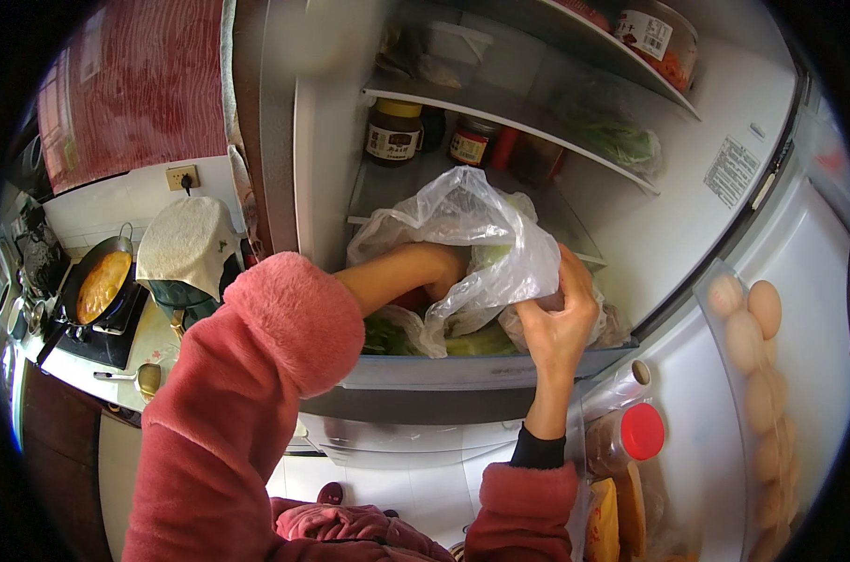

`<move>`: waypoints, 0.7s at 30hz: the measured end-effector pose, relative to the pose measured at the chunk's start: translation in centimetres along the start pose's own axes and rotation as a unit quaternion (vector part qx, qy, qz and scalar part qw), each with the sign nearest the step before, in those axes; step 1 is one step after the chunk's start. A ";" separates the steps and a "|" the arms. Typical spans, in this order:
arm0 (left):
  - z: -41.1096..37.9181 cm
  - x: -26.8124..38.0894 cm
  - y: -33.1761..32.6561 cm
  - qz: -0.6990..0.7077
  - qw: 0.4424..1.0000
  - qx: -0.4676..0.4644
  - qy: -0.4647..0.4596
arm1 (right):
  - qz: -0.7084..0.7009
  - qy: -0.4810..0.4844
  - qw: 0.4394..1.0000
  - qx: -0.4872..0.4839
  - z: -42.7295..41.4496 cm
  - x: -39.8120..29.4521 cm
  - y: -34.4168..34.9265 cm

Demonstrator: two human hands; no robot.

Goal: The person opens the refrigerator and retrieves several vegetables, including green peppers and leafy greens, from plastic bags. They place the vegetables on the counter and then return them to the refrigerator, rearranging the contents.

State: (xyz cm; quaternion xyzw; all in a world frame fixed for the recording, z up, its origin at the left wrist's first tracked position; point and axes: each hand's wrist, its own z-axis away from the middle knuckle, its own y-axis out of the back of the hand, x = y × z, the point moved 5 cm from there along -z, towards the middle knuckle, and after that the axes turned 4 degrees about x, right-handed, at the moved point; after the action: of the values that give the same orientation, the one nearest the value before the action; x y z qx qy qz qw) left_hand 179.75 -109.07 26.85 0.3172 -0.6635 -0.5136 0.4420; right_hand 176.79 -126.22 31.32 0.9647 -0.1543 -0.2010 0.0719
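Note:
A clear plastic bag (467,218) bunches up over the open crisper drawer (481,372) of the refrigerator. My left hand (442,270) reaches into the drawer at the bag's mouth; its fingers are hidden by the plastic, so its grip cannot be told. At the bag's right side my right hand (562,309) pinches the edge of the plastic between thumb and fingers. Pale green produce shows dimly through the bag. Below it lie leafy greens (386,337) and a light green vegetable (481,342), with more bagged items to the right.
Above are glass shelves with a yellow-lidded jar (394,133), a dark-lidded jar (472,140) and bagged greens (614,137). The open door at right holds several eggs (744,341) and a red-lidded jar (641,432). At left, a pan (101,281) of food sits on a stove.

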 end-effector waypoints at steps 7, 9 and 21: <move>-0.3 1.1 0.4 0.020 0.999 0.027 -0.033 | -0.006 -0.020 1.000 -0.006 0.3 0.1 0.1; -0.3 1.2 0.6 0.022 0.998 0.044 -0.040 | -0.003 -0.026 1.000 -0.007 0.5 0.4 0.1; 1.0 1.7 3.3 0.009 0.981 0.180 -0.073 | -0.008 -0.047 0.999 -0.017 0.8 -0.1 -0.3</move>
State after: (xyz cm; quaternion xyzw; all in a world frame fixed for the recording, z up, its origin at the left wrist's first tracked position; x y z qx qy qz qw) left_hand 178.24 -109.26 30.43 0.3468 -0.7783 -0.4038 0.3329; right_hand 176.46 -125.99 30.61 0.9540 -0.1467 -0.2493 0.0790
